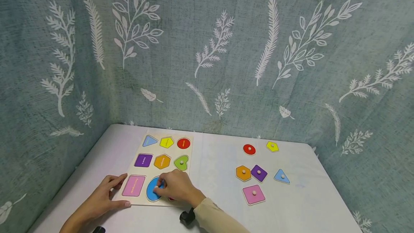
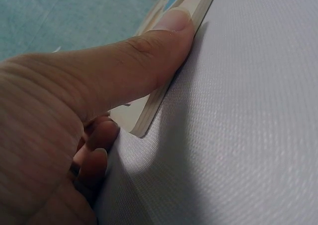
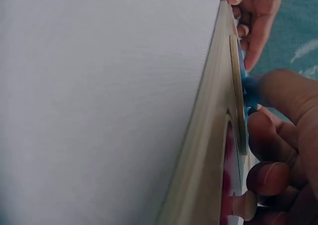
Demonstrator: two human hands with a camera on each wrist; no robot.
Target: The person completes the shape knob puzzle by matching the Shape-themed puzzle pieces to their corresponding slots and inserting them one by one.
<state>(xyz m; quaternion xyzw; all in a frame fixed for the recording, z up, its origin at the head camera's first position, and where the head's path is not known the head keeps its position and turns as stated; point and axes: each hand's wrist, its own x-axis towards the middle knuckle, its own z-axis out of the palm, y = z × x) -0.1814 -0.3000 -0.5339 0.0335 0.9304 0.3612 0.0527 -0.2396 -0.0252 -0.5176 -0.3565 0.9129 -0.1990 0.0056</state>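
A wooden shape-puzzle board (image 1: 139, 171) lies on the left of the table. My left hand (image 1: 105, 195) holds its near left corner, thumb (image 2: 164, 41) along the front edge and fingers at the left side. With thumb and index finger, my right hand (image 1: 178, 186) pinches the knob of a blue oval piece (image 1: 152, 192) at its place in the front row. In the right wrist view, the blue piece (image 3: 237, 86) stands slightly proud of the board's surface. A red piece (image 3: 228, 170) with a knob is beside it, mostly under my right hand in the head view.
A green heart piece (image 1: 181, 163) sits in the board. To the right on the table (image 1: 304, 204) lie a red circle (image 1: 249, 149), yellow pentagon (image 1: 272, 146), orange hexagon (image 1: 243, 173), purple square (image 1: 259, 173), blue triangle (image 1: 282, 177) and pink rectangle (image 1: 253, 195). Patterned cloth (image 1: 181, 100) hangs behind.
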